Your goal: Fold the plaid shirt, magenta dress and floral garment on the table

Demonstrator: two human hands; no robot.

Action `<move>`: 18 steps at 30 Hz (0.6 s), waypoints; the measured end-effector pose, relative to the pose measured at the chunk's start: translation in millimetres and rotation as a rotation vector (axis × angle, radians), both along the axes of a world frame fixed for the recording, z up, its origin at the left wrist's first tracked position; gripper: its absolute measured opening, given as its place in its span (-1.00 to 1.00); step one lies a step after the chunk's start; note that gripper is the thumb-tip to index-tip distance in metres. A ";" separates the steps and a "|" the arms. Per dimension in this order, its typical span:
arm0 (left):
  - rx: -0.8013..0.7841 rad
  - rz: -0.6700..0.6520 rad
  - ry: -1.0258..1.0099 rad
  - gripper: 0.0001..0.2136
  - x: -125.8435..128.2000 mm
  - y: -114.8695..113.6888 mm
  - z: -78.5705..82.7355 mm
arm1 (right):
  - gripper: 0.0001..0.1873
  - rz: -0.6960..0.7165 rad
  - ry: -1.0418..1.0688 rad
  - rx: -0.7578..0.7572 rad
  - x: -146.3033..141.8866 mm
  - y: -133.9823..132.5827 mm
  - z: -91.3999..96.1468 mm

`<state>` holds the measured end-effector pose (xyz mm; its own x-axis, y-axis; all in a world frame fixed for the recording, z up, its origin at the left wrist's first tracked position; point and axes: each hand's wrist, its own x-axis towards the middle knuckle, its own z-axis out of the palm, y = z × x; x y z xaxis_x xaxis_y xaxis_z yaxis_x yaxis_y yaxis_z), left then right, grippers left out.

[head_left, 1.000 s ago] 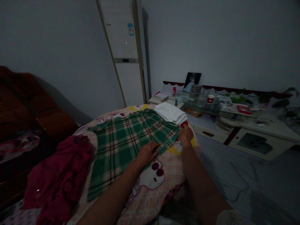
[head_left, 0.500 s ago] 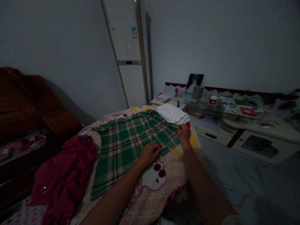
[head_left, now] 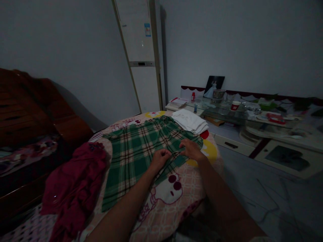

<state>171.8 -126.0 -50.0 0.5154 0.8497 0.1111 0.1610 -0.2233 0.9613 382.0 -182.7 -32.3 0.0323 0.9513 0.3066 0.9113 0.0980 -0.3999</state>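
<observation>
A green plaid garment [head_left: 131,151] with black and cream lines is spread over a round table with a patterned cover [head_left: 194,183]. My left hand [head_left: 160,159] is closed on its near edge, fingertips pinched together. Just to the right, my right hand [head_left: 191,149] is at the same edge, its thumb and fingers curled around the cloth. A short strip of the edge stands slightly raised between the two hands. Folded white cloth [head_left: 189,121] lies beyond the garment, at the table's far right.
A crumpled dark pink garment [head_left: 75,181] lies at the left, beside a wooden seat [head_left: 68,116]. A tall white cabinet unit [head_left: 145,85] stands behind the table. To the right, a low cabinet [head_left: 230,145] carries a paper cup [head_left: 235,106], a framed photo [head_left: 212,85] and clutter.
My right hand has moved left and nearer from the garment's right corner, towards my left hand. My left hand has shifted slightly, lifting the edge. The view has turned a little left.
</observation>
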 end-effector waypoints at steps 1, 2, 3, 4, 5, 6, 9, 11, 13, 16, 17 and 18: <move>-0.014 -0.005 -0.008 -0.83 -0.3 -0.9 0.7 | -0.75 -0.003 -0.023 -0.009 -2.2 0.4 0.7; -0.028 -0.008 -0.017 -0.83 -0.6 -1.6 1.4 | -0.76 -0.015 -0.040 -0.020 -3.2 0.9 1.4; -0.042 -0.008 -0.025 -0.84 -0.8 -2.3 1.9 | -0.76 -0.039 -0.049 -0.031 -2.8 1.3 2.0; -0.055 -0.006 -0.030 -0.84 -1.1 -2.7 2.4 | -0.74 -0.070 -0.051 -0.038 -1.1 1.5 2.6; -0.064 -0.003 -0.033 -0.85 -1.3 -3.0 2.8 | -0.73 -0.105 -0.048 -0.039 1.4 1.6 3.0; -0.070 0.000 -0.032 -0.85 -1.4 -3.1 3.2 | -0.72 -0.140 -0.041 -0.037 4.5 1.5 3.5; -0.064 -0.010 -0.006 -0.84 -1.7 -3.2 4.2 | -0.73 -0.213 0.003 -0.018 13.0 0.8 6.2; -0.055 -0.030 0.012 -0.82 -1.9 -3.6 5.0 | -0.73 -0.230 0.062 0.003 16.0 -0.4 9.9; -0.030 -0.056 0.026 -0.81 -2.2 -4.7 5.9 | -0.74 -0.239 0.121 0.023 17.4 -2.4 14.5; 0.049 -0.120 0.066 -0.78 -2.0 -7.8 6.9 | -0.74 -0.267 0.118 0.037 19.2 -6.8 19.0; 0.083 -0.144 0.086 -0.78 -1.6 -9.3 7.1 | -0.75 -0.281 0.089 0.029 20.0 -8.3 19.2; 0.121 -0.166 0.108 -0.78 -1.1 -10.9 7.2 | -0.76 -0.297 0.049 0.013 20.8 -9.8 18.9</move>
